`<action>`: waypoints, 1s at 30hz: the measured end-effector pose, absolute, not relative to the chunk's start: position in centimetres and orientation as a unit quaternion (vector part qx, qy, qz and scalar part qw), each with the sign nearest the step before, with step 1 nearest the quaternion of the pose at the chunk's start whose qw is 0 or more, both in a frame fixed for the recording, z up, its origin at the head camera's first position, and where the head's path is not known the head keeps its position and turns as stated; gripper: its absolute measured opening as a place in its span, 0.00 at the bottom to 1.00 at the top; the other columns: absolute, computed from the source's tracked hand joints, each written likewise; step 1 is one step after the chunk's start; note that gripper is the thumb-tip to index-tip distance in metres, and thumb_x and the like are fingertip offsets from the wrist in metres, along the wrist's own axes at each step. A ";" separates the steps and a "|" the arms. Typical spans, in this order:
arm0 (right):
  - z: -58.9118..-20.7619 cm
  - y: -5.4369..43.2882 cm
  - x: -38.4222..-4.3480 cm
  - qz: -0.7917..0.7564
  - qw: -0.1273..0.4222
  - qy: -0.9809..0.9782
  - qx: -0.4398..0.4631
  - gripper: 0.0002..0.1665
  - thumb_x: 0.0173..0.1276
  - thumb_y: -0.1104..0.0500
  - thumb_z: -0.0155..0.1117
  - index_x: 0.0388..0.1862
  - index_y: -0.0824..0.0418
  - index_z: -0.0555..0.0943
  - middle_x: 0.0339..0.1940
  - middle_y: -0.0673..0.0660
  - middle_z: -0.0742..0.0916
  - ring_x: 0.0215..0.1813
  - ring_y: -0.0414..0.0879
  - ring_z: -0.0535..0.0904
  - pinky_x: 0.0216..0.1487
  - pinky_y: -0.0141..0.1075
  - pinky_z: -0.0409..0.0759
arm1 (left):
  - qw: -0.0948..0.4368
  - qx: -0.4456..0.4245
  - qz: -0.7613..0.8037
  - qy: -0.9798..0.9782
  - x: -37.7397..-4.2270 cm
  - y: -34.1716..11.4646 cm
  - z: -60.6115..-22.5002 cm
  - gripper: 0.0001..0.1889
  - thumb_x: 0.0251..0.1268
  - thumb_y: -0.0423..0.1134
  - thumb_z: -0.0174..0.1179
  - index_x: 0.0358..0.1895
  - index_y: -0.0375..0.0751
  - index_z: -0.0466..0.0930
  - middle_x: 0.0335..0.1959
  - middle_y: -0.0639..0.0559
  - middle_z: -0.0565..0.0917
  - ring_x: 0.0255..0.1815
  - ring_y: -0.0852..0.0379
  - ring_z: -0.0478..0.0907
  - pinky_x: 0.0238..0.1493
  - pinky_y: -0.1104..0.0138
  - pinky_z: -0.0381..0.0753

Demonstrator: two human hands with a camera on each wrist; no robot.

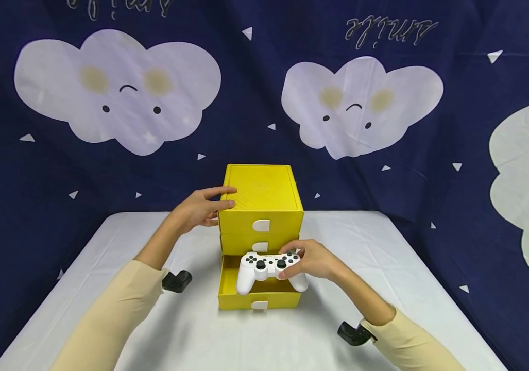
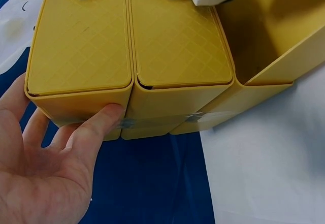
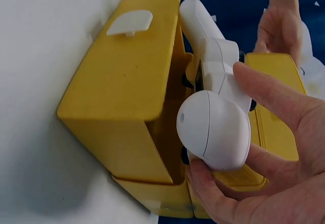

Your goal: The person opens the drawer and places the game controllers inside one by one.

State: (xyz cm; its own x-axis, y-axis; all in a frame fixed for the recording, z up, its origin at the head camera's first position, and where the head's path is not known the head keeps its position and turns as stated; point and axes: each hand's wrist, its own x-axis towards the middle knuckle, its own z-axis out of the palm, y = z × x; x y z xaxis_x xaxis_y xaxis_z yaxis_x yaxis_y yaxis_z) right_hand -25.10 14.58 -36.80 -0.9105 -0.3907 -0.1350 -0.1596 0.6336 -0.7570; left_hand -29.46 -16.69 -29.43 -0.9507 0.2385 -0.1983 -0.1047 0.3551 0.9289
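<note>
A white game controller (image 1: 271, 260) is held by my right hand (image 1: 317, 259), its thumb in front and its fingers behind the controller's right side. It is above the pulled-out bottom drawer (image 1: 234, 302) of a yellow drawer unit (image 1: 264, 186), with its button face toward the head camera. In the right wrist view, the white controller (image 3: 218, 127) sits between my thumb and fingers, beside the drawer's opening. My left hand (image 1: 201, 207) rests with extended fingers on the unit's upper left edge and side. From the left wrist view, its thumb lies along the yellow side wall (image 2: 162, 109).
The two upper drawers are closed, with white pull tabs (image 1: 261, 225) on their fronts. The unit stands on a white-covered table (image 1: 171, 330). A dark blue cloth (image 1: 250, 123) with cloud prints hangs behind it.
</note>
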 end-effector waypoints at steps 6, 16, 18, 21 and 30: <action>-37.5 13.6 -24.9 -0.402 0.121 0.893 -0.161 0.30 0.43 0.51 0.87 0.47 0.52 0.87 0.38 0.51 0.87 0.38 0.46 0.79 0.39 0.36 0.77 | 0.151 0.045 0.569 0.807 -29.5 -16.7 -29.5 0.29 0.71 0.49 0.65 0.73 0.63 0.71 0.75 0.47 0.70 0.72 0.43 0.72 0.66 0.53 0.80; -38.6 12.6 -24.8 -0.385 0.089 0.904 -0.166 0.30 0.40 0.53 0.88 0.46 0.51 0.87 0.38 0.49 0.88 0.38 0.45 0.79 0.39 0.37 0.77 | 0.149 0.044 0.569 0.807 -29.6 -16.7 -29.6 0.29 0.71 0.49 0.65 0.73 0.63 0.71 0.75 0.47 0.70 0.72 0.43 0.72 0.65 0.53 0.81; -38.8 12.5 -24.7 -0.373 0.082 0.909 -0.169 0.31 0.40 0.52 0.89 0.46 0.50 0.87 0.40 0.49 0.88 0.39 0.45 0.79 0.40 0.37 0.76 | 0.149 0.044 0.567 0.809 -29.6 -16.7 -29.6 0.29 0.71 0.49 0.65 0.73 0.63 0.71 0.76 0.47 0.69 0.73 0.42 0.72 0.65 0.53 0.81; -39.1 12.3 -24.5 -0.354 0.074 0.916 -0.174 0.31 0.40 0.51 0.89 0.46 0.51 0.87 0.43 0.49 0.88 0.40 0.45 0.78 0.40 0.37 0.75 | 0.146 0.046 0.563 0.812 -29.6 -16.7 -29.6 0.29 0.70 0.50 0.65 0.73 0.63 0.71 0.76 0.47 0.69 0.74 0.40 0.69 0.65 0.52 0.80; -39.8 11.8 -24.4 -0.322 0.048 0.928 -0.183 0.30 0.39 0.51 0.89 0.45 0.50 0.87 0.44 0.48 0.89 0.41 0.43 0.78 0.44 0.38 0.76 | 0.147 0.044 0.565 0.810 -29.7 -16.7 -29.7 0.29 0.70 0.50 0.65 0.73 0.63 0.71 0.77 0.47 0.68 0.73 0.43 0.72 0.65 0.53 0.81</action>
